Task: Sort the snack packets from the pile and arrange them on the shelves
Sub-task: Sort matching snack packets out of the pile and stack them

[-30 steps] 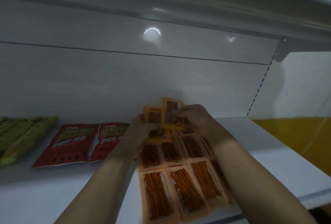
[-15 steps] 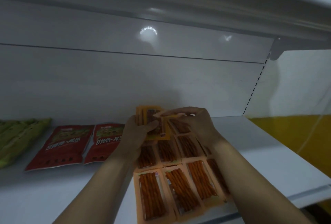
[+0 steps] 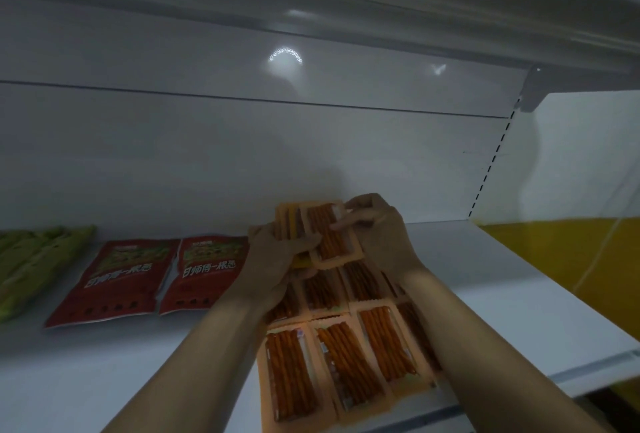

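White shelf (image 3: 502, 294), dim light. Far left: green packets (image 3: 31, 259) lying flat, blurred. Next, 2 red packets (image 3: 117, 280) flat, side by side, inner edges touching. Centre: left hand (image 3: 277, 259) grips a small stack of orange packets (image 3: 289, 224), thumb curled over its front, stack tilted up off the shelf near the back wall. Just right, 1 orange packet (image 3: 329, 242) overlaps the stack's front, its top edge pinched by right hand (image 3: 377, 235). Under both forearms, rows of orange packets (image 3: 291, 373) lie flat on the shelf, edges touching, reaching the front lip. Far right: yellow panel (image 3: 571, 276) beyond the shelf end.
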The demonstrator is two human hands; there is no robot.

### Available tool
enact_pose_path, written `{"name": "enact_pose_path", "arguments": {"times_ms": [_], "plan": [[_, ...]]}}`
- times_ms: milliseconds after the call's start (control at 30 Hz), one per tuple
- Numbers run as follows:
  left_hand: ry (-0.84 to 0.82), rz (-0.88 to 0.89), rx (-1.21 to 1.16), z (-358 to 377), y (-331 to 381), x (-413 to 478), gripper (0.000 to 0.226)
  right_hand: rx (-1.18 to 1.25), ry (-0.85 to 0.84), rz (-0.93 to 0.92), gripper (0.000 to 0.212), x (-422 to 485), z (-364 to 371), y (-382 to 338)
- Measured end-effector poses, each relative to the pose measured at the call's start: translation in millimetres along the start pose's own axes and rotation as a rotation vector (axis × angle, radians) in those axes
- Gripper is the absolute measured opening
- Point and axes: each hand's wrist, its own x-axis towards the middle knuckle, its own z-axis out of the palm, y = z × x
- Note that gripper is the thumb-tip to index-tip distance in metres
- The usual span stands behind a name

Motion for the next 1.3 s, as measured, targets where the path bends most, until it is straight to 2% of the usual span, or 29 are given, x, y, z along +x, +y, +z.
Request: {"name": "enact_pose_path", "arguments": {"times_ms": [100,167,267,333,400,467,533,767,1000,1300], "plan": [[0.074,0.066,0.014,1,1,2,0.034,0.094,0.011,0.117,0.037,2,-4,-5],[0.127,0.115,0.030,-1,0,4,0.036,0.224,-0.091,0.248,0.022,0,-7,-14],[0.115,0.154,0.022,-4,-1,6,0.034,0.234,-0.219,0.272,0.027,-4,-5,-22],[0.113,0.125,-0.030,-6,1,7,0.029,0.241,-0.123,0.266,0.026,3,-2,-22],[0.129,0.072,-0.087,-10,5,8,0.019,0.228,0.043,0.309,0.022,18,-6,-16],[0.137,0.036,-0.139,-17,9,9,0.017,0.160,0.144,0.386,0.019,32,-14,-2],[0.146,0.040,-0.121,-21,12,9,0.019,0.012,0.145,0.436,0.018,39,-20,15],[0.139,0.108,-0.125,-23,12,7,0.021,-0.275,-0.003,0.469,0.020,40,-12,40],[0.140,0.078,-0.099,-21,7,11,0.017,-0.612,-0.165,0.392,0.024,43,-5,41],[0.133,0.086,-0.052,-18,4,11,0.018,-0.839,-0.267,0.329,0.030,45,1,40]]}}
